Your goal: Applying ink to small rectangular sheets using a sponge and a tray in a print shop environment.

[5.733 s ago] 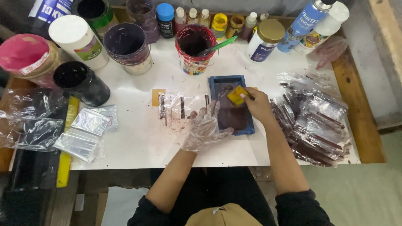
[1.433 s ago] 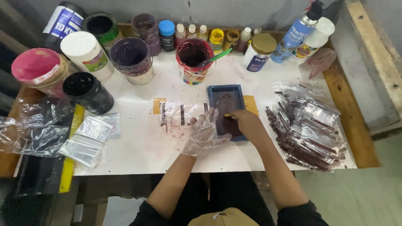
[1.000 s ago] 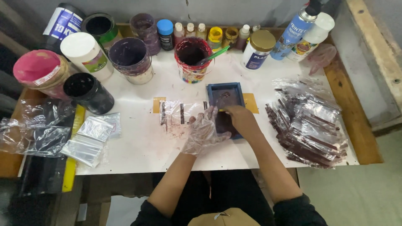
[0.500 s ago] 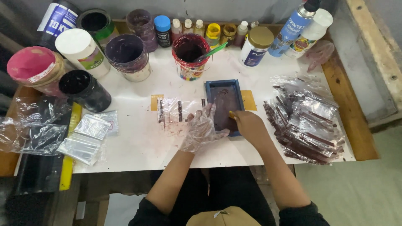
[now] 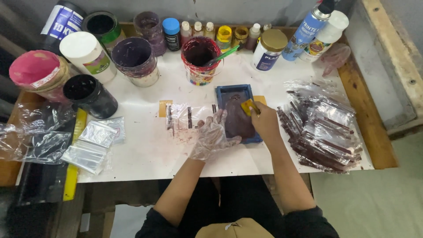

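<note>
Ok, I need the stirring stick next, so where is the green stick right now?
In the head view the green stick leans in the red-rimmed paint pot at centre back, just behind the blue frame.

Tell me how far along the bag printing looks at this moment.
Done: a large pile of printed bags lies right of the blue frame. In hand: the right hand holds a yellow scraper on the frame, while the gloved left hand steadies it. Left: a stack of blank bags waits at the left.
</note>
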